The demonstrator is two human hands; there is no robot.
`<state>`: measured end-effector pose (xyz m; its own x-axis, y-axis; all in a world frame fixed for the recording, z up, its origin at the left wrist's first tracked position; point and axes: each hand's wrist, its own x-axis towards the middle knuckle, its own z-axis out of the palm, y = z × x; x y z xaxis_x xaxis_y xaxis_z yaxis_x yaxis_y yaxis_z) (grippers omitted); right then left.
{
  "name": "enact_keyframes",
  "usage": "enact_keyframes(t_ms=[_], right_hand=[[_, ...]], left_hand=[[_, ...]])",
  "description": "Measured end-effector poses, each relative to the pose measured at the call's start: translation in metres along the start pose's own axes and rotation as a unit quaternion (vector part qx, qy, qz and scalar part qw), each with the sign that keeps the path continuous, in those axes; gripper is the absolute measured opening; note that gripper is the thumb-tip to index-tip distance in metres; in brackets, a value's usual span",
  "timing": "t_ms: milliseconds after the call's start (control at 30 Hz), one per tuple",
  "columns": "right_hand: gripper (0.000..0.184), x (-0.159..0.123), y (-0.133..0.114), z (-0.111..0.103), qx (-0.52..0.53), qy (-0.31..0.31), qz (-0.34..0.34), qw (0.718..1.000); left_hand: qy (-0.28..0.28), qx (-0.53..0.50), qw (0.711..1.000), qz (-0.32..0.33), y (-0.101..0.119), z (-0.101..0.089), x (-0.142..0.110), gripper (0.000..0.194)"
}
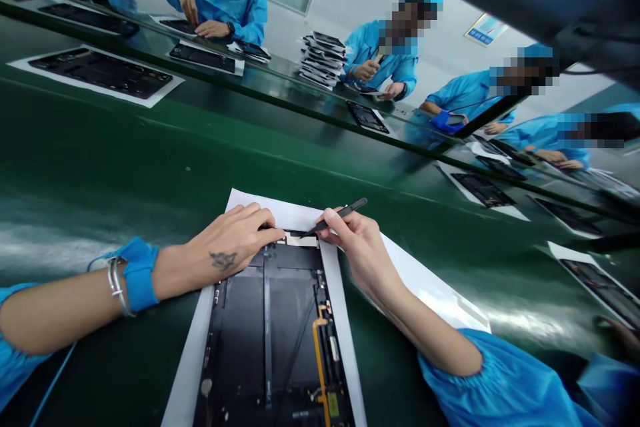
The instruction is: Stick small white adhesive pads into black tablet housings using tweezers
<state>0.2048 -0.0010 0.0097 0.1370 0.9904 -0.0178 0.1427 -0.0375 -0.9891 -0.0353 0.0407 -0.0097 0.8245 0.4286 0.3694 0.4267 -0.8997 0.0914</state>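
An opened tablet [295,327], its black inside with an orange flex cable facing up, lies on a white sheet of paper [193,353] in front of me. My left hand [245,237] rests over its top left corner, fingers bent together and the thumb pressed at the top edge beside a pale strip [301,240]. Between the thumb and fingers of my right hand [357,240] are black tweezers [337,215], slanting down to the left. Their tip reaches the pale strip. The fingertips of my left hand are partly hidden.
A blue wrist strap [141,273] with a cord is on my left wrist. More paper [425,273] lies right of the tablet. Across the green bench [150,153], other opened tablets [105,72] lie on sheets. Co-workers in blue sit beyond, near a stack of tablets [323,60].
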Motion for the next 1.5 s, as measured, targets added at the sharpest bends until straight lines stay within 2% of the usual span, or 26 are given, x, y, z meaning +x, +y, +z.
enact_keyframes(t_ms=[267, 433, 600, 733, 900, 1133, 1300, 1400, 1500], right_hand=[[0.043, -0.001, 0.000, -0.001, -0.133, 0.001, -0.087, 0.987], [0.037, -0.008, -0.005, 0.005, -0.134, 0.051, -0.151, 0.978], [0.024, -0.010, -0.003, 0.014, -0.153, -0.030, -0.200, 0.967], [0.019, -0.011, -0.002, 0.016, -0.182, -0.046, -0.249, 0.950], [0.022, -0.013, -0.003, 0.015, -0.208, -0.079, -0.310, 0.924], [0.025, -0.013, 0.000, 0.016, -0.187, -0.045, -0.277, 0.941], [0.032, -0.012, -0.004, 0.013, -0.175, -0.075, -0.252, 0.949], [0.034, -0.013, -0.004, 0.001, -0.131, -0.059, -0.174, 0.974], [0.036, -0.013, 0.000, -0.014, -0.061, 0.027, -0.083, 0.994]], left_hand=[[0.002, -0.017, 1.000, 0.007, 0.000, -0.004, 0.001, 0.039], [0.013, 0.000, 1.000, 0.012, 0.001, -0.005, 0.000, 0.038], [0.022, 0.006, 1.000, 0.009, 0.003, -0.006, 0.001, 0.034], [0.036, 0.010, 0.999, 0.014, 0.003, -0.004, 0.001, 0.035], [0.015, 0.021, 1.000, 0.004, 0.003, -0.005, 0.001, 0.033], [0.026, 0.011, 1.000, 0.010, 0.003, -0.005, 0.001, 0.034], [0.033, 0.009, 0.999, 0.017, 0.002, -0.001, 0.000, 0.033], [0.037, 0.004, 0.999, 0.028, 0.002, -0.003, -0.001, 0.033], [0.021, 0.008, 0.999, 0.040, 0.003, -0.005, -0.001, 0.040]])
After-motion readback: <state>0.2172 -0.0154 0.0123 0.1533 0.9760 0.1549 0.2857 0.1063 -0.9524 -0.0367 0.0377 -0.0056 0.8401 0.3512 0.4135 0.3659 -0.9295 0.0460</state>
